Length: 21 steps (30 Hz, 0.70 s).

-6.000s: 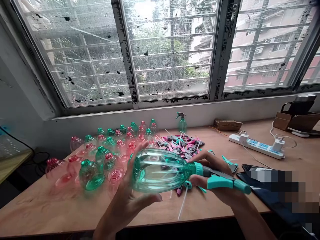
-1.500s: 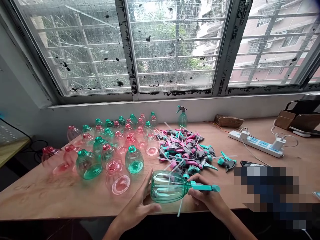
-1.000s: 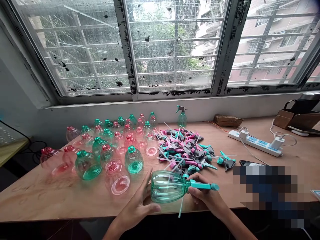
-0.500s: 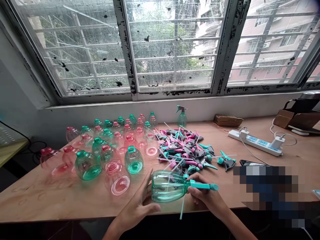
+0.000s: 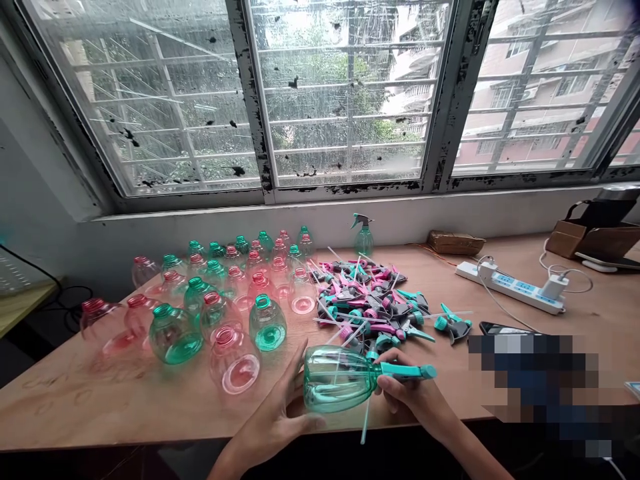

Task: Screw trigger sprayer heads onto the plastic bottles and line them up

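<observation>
A clear green spray bottle [image 5: 337, 390] lies on its side in the air above the table's front edge, its base to the left. The turquoise trigger sprayer [image 5: 407, 372] sits at its neck and points right. My right hand [image 5: 420, 400] is closed around the sprayer near the neck. Around the base, my left hand [image 5: 273, 420] has its fingers and thumb apart; some fingers are hidden, and I cannot tell whether they touch the bottle. A thin pale tube [image 5: 365, 423] hangs below the bottle; what it joins is hidden.
Several pink bottles [image 5: 235, 360] and green bottles [image 5: 269, 327] stand on the wooden table [image 5: 165, 413] to the left. Behind my hands lies a pile of trigger sprayers [image 5: 367, 300]. An assembled spray bottle [image 5: 365, 239] stands by the wall. At right are a power strip [image 5: 510, 285] and a phone [image 5: 520, 328].
The bottle has dipped slightly at its base end. Both hands stay in nearly the same place, my right hand still gripping the sprayer.
</observation>
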Tool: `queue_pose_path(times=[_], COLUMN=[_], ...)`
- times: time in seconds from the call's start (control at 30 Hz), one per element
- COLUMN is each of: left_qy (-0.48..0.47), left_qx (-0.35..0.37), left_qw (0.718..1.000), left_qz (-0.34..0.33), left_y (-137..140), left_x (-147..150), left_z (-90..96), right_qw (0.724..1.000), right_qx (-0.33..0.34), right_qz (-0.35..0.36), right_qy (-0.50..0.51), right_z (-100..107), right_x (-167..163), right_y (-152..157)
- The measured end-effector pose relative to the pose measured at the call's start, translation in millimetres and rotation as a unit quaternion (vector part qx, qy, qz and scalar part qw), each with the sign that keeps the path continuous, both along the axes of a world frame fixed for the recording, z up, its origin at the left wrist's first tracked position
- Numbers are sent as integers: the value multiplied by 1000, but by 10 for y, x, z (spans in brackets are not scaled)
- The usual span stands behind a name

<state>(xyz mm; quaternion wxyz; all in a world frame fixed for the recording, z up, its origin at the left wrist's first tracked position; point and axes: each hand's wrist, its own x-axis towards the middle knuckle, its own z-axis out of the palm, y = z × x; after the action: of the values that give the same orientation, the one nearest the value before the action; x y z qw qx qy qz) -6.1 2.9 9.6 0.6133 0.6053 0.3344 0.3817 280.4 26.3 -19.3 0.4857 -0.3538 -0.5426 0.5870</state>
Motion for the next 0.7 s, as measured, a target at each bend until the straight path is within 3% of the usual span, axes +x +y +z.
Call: queue_pose_path(times=[0.13, 0.37, 0.57, 0.7], left_qy=[-1, 17, 2, 19], left_qx=[-20, 26, -13, 2], left_qw=[1000, 1000, 1000, 1000], left_qz=[-5, 5, 4, 0], left_y=[-11, -9, 4, 3], left_x=[-6, 7, -18, -28], left_z=[13, -2, -36, -25], right_qw=[1000, 1000, 1000, 1000], right_qx=[1, -4, -4, -1], right_qz=[-5, -8, -7, -10], right_qy=[-8, -9, 1, -1], right_z=[15, 21, -10, -39], right_x=[-8, 1, -8, -14], right_y=[0, -6, -3, 14])
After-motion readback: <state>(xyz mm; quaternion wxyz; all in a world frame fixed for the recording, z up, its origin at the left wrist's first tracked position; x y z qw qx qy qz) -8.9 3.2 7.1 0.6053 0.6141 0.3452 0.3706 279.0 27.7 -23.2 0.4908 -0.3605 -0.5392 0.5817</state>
